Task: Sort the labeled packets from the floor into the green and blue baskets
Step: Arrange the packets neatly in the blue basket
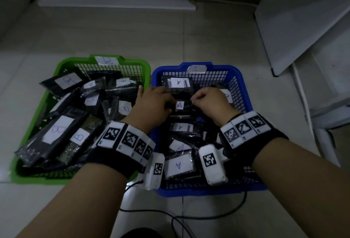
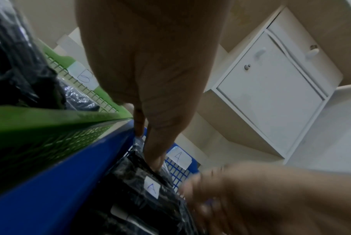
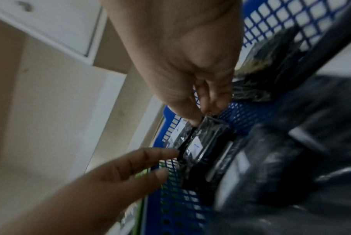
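A green basket (image 1: 62,67) tagged B, on the left, is heaped with black packets labelled B. Beside it on the right stands a blue basket (image 1: 236,74) tagged A, holding several A packets. Both hands hover over the blue basket's far half at one small black packet labelled A (image 1: 180,105). My right hand (image 1: 195,100) pinches the packet's right end between thumb and fingers, which shows plainly in the right wrist view (image 3: 204,114). My left hand (image 1: 169,105) reaches in with fairly straight fingers (image 3: 150,159), their tips touching the packet's left edge. In the left wrist view the thumb rests on this packet (image 2: 152,187).
The two baskets stand side by side on pale floor tiles, their rims almost touching. A white cabinet (image 1: 303,29) stands at the right and a low white ledge (image 1: 113,0) at the back. Black cables (image 1: 189,217) trail across the floor near me.
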The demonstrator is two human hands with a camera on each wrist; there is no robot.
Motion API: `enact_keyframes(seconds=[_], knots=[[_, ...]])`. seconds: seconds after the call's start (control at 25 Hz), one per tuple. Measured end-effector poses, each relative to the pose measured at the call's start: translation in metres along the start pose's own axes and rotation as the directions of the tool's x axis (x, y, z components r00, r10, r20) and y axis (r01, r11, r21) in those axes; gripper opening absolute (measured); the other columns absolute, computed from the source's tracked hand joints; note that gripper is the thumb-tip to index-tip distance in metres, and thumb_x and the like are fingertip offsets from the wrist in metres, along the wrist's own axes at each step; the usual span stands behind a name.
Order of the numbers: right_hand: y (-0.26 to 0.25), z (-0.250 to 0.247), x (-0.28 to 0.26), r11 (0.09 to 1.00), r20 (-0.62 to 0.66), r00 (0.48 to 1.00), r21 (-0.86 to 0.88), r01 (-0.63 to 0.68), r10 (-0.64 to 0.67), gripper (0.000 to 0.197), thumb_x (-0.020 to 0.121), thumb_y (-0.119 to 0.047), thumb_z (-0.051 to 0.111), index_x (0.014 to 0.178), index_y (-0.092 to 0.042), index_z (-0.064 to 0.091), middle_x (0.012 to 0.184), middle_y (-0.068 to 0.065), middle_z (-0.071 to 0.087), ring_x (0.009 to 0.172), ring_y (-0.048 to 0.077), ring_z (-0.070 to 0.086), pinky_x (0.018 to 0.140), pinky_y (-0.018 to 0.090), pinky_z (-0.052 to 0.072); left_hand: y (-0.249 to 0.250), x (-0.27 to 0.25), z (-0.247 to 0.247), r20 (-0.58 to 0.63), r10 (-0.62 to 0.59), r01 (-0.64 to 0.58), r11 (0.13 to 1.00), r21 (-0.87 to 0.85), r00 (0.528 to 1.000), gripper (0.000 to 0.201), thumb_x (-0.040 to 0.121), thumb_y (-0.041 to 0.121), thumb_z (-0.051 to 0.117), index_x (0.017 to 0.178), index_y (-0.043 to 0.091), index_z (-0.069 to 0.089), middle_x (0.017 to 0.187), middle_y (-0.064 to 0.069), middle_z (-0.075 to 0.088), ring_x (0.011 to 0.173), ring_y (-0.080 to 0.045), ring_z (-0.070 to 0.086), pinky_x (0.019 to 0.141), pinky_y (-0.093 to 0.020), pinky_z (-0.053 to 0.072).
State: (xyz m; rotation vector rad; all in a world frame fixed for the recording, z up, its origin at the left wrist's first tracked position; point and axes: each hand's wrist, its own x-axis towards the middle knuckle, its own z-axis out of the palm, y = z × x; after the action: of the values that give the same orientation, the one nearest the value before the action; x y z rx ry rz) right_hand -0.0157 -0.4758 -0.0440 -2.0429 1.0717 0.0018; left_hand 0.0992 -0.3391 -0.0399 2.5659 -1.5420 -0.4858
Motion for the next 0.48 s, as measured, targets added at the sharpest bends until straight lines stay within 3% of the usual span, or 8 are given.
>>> enact_keyframes(seconds=[0.08, 0.16, 0.24, 0.36, 0.48], knots=[[0.005, -0.003, -0.02, 0.94, 0.239, 0.97, -0.337, 0.049, 0.035, 0.029, 0.081, -0.029, 0.072, 0.106, -0.015, 0.071, 0.113, 0.001, 0.067, 0.108, 0.021, 0.06, 0.095, 0.03, 0.048, 0.002, -0.007, -0.002, 0.007, 0.042, -0.042, 0.999, -0.002, 0.999, 0.025, 0.084, 0.037, 0.063, 0.108, 0.038, 0.065, 0.126, 0.008, 0.056, 0.123, -0.022, 0.042, 0.116, -0.049, 0.013], [0.012, -0.001, -0.03, 0.84, 0.374, 0.925, -0.522, 0.15, 0.068, 0.055, 0.072, -0.039, 0.078, 0.121, -0.018, 0.062, 0.124, 0.003, 0.059, 0.114, 0.025, 0.055, 0.097, 0.034, 0.047, 0.007, -0.02, 0.001, 0.082, 0.052, -0.058, 0.997, 0.06, 0.995, 0.019, 0.084, 0.042, 0.062, 0.102, 0.041, 0.067, 0.117, 0.013, 0.06, 0.125, -0.02, 0.039, 0.116, -0.054, 0.002], [0.019, 0.003, -0.031, 0.817, 0.392, 0.92, -0.523, 0.244, -0.024, 0.064, 0.068, -0.038, 0.081, 0.125, -0.022, 0.056, 0.125, 0.007, 0.051, 0.114, 0.027, 0.051, 0.095, 0.034, 0.047, 0.014, -0.032, 0.005, 0.126, 0.049, -0.064, 0.991, 0.119, 0.991, 0.021, 0.087, 0.044, 0.057, 0.106, 0.042, 0.066, 0.118, 0.016, 0.058, 0.129, -0.018, 0.03, 0.112, -0.058, -0.008], [0.019, 0.007, -0.03, 0.849, 0.334, 0.924, -0.418, 0.322, -0.186, 0.055, 0.069, -0.023, 0.081, 0.118, -0.018, 0.056, 0.116, 0.007, 0.05, 0.104, 0.024, 0.053, 0.081, 0.027, 0.044, 0.02, -0.039, 0.008, 0.157, 0.053, -0.07, 0.993, 0.099, 0.986, 0.023, 0.09, 0.047, 0.051, 0.111, 0.046, 0.063, 0.126, 0.02, 0.052, 0.133, -0.017, 0.024, 0.109, -0.064, -0.012], [0.024, -0.005, -0.025, 0.899, 0.229, 0.956, -0.356, 0.256, -0.182, 0.034, 0.072, -0.017, 0.079, 0.101, -0.015, 0.062, 0.108, 0.004, 0.058, 0.1, 0.021, 0.058, 0.075, 0.023, 0.04, 0.02, -0.039, 0.013, 0.27, 0.027, -0.062, 0.991, 0.121, 0.963, 0.033, 0.092, 0.055, 0.04, 0.119, 0.047, 0.058, 0.135, 0.026, 0.042, 0.136, -0.016, 0.019, 0.103, -0.072, -0.013]])
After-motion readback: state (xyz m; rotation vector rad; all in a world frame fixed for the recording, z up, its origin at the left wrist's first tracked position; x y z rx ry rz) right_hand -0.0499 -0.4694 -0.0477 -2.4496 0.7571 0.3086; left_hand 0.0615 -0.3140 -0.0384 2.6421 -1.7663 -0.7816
